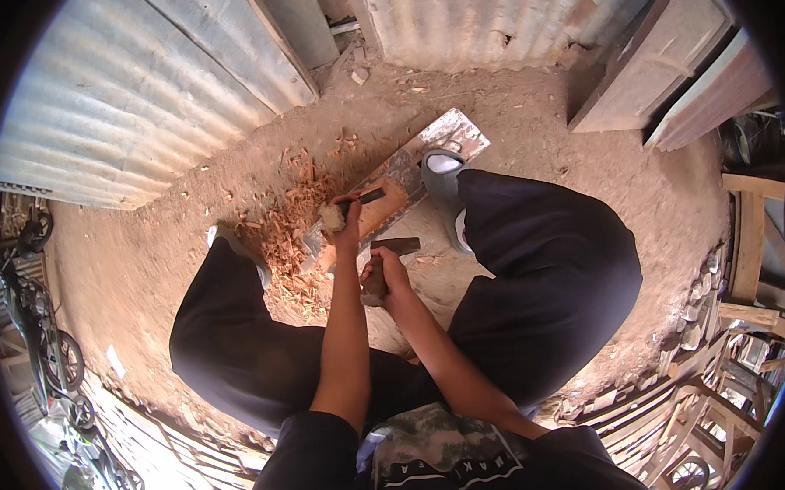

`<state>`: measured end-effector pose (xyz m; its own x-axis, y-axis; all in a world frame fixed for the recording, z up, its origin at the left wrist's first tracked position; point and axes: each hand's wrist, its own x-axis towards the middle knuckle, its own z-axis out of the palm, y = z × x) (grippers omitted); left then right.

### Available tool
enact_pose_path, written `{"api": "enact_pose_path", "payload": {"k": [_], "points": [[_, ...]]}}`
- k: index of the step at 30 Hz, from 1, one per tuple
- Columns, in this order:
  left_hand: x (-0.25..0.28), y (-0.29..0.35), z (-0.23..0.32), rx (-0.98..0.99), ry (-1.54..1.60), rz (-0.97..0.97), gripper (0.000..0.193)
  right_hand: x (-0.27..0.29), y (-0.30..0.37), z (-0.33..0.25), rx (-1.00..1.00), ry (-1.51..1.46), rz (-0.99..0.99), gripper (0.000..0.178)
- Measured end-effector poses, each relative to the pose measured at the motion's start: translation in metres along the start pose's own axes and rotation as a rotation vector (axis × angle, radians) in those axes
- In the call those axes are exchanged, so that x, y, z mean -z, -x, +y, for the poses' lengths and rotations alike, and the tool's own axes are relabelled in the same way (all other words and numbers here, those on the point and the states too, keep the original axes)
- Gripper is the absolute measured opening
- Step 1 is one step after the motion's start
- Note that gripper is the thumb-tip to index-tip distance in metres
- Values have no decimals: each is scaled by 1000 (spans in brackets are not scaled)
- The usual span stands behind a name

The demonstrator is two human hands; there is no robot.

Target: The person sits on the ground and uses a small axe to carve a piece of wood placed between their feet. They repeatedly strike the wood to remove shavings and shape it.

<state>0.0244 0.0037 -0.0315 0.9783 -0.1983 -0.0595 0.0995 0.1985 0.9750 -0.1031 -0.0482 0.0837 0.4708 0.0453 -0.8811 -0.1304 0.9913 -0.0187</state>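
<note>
My left hand [348, 219] is closed around what looks like a chisel [372, 195]. Its dark blade points right, and a pale, rough, frayed-looking butt [331, 217] sticks out on the left of the fist. Beneath it lies an orange-brown piece of wood [389, 201] with a cut surface, resting on a long weathered plank [458, 133]. Nearer to me, my right hand [392, 271] grips a hammer [397, 245]; its dark head lies crosswise above the fist, apart from the chisel, and its thick handle [374, 288] shows below.
Wood shavings [299, 205] cover the dirt floor left of the plank. My shod foot [444, 166] is against the plank's right side, the other shoe [235, 247] left of the shavings. Corrugated metal sheets [141, 98] stand ahead, leaning boards [656, 58] at right, motorbikes [41, 322] at left.
</note>
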Motion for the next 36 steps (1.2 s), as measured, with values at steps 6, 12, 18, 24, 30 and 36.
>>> {"api": "enact_pose_path", "payload": {"k": [6, 12, 18, 24, 30, 36], "points": [[49, 29, 22, 73, -116, 3, 12, 2, -7, 0, 7, -147, 44, 14], [83, 69, 58, -13, -313, -17, 9, -6, 2, 7, 9, -50, 30, 14], [65, 49, 107, -8, -788, -50, 12, -5, 0, 8, -15, -56, 21, 16], [51, 62, 76, 143, -151, 64, 11, -14, 0, 16, 2, -21, 12, 14], [116, 82, 67, 64, -481, -15, 11, -4, -8, 11, -46, -101, 52, 15], [151, 87, 117, -85, -1068, 71, 10, -1, -9, 11, -1, -90, 67, 14]]}}
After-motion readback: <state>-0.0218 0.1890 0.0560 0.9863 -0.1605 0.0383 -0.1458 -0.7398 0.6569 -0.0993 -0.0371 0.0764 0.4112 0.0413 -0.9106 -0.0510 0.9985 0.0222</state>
